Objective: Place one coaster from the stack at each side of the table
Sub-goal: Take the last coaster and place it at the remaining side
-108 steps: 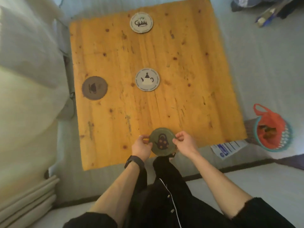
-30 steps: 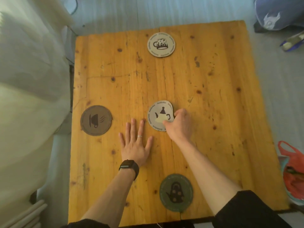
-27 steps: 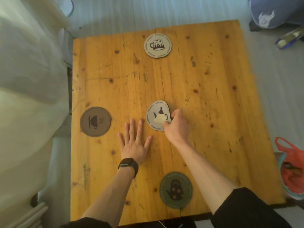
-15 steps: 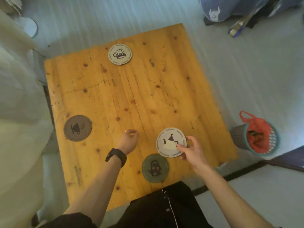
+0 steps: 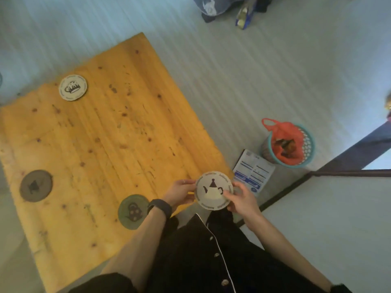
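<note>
A white teapot coaster [image 5: 213, 190] is held in the air over the near right corner of the wooden table [image 5: 110, 144]. My left hand [image 5: 179, 192] grips its left edge and my right hand [image 5: 241, 198] grips its right edge. Three coasters lie flat on the table: a green kettle coaster [image 5: 132, 211] at the near edge, a brown cup coaster [image 5: 36, 185] at the left edge, and a white mug coaster [image 5: 73, 87] at the far edge.
A teal basket with an orange bag [image 5: 287, 143] stands on the floor right of the table, with a printed leaflet [image 5: 252, 173] beside it. Bags and clutter [image 5: 228, 7] lie on the floor at the far side. A dark frame [image 5: 338, 166] runs at right.
The teapot coaster has been lifted from the table's middle and carried toward the near right corner. My left hand left the tabletop and now also grips it. The view has swung right.
</note>
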A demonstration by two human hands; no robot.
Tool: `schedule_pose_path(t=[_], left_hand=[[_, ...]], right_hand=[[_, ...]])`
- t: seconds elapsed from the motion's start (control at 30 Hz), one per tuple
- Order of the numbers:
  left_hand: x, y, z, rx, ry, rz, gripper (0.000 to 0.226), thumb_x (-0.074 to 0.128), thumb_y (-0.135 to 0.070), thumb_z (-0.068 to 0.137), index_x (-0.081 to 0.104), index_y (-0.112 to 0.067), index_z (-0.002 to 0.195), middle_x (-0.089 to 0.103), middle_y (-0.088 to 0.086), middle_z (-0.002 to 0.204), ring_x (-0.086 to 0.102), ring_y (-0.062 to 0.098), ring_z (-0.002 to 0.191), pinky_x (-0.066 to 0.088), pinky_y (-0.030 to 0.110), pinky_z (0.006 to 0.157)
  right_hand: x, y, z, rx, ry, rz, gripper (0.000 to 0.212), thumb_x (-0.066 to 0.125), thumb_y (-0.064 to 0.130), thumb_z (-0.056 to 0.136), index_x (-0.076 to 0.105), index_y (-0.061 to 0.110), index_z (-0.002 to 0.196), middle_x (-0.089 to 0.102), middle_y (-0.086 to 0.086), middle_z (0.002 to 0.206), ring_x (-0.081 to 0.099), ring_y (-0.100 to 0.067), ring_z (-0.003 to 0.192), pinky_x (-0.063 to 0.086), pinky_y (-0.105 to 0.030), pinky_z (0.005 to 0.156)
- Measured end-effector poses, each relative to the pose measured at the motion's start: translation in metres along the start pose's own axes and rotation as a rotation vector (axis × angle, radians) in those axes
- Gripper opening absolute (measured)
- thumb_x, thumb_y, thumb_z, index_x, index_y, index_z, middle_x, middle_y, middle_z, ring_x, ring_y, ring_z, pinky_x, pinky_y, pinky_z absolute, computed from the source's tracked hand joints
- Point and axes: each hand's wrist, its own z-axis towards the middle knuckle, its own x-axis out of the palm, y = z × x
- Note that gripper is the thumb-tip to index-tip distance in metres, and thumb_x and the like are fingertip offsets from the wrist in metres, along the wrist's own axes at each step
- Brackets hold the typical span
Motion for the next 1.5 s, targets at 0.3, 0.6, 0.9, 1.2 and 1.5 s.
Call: schedule_pose_path(t=[0.3,0.6,0.9,1.2,1.5], left_hand=[[0.101,-0.072,0.02,0.155,-0.138,-0.01,0.024,0.058,-0.024,0.096,0.061,-0.013,0.118,0.071,0.006,0.095,0.064,0.014,0.068,0.052,0.032,0.064],[0.103,-0.125,0.047,0.142,-0.281,-0.269,0.025,0.059,-0.028,0.095,0.06,-0.018,0.118,0.072,0.005,0.098,0.068,0.017,0.075,0.049,0.029,0.061],[0.073,-0.178,0.08,0.194,-0.325,-0.572,0.034,0.066,-0.009,0.09,0.055,-0.014,0.121,0.072,0.008,0.09,0.067,0.012,0.066,0.052,0.018,0.049],[0.039,-0.219,0.1,0.108,-0.503,-0.948,0.027,0.061,-0.006,0.092,0.055,-0.013,0.117,0.072,0.007,0.086,0.066,0.011,0.057,0.051,0.021,0.046],[0.011,-0.273,0.128,-0.02,-0.909,-1.143,0.028,0.064,-0.018,0.09,0.059,-0.016,0.117,0.074,0.003,0.093,0.071,0.016,0.075,0.06,0.037,0.073]], right_hand=[[-0.126,0.046,0.054,-0.2,-0.009,-0.209,0.022,0.063,0.027,0.096,0.06,0.024,0.118,0.069,0.013,0.094,0.07,-0.004,0.077,0.061,-0.037,0.073],[-0.121,0.14,0.141,-0.302,0.065,-0.456,0.028,0.061,0.027,0.096,0.061,0.026,0.124,0.065,0.011,0.114,0.062,-0.009,0.099,0.054,-0.036,0.091],[-0.086,0.238,0.223,-0.331,0.236,-0.63,0.015,0.063,0.031,0.095,0.059,0.041,0.106,0.062,0.024,0.095,0.065,-0.007,0.095,0.055,-0.044,0.095],[-0.017,0.333,0.265,-0.336,0.448,-0.924,0.025,0.065,0.026,0.095,0.059,0.027,0.119,0.065,0.013,0.099,0.068,-0.012,0.091,0.057,-0.045,0.091],[0.09,0.43,0.311,-0.597,0.749,-1.332,0.021,0.067,0.029,0.091,0.056,0.032,0.109,0.069,0.009,0.098,0.07,-0.017,0.091,0.056,-0.039,0.084]])
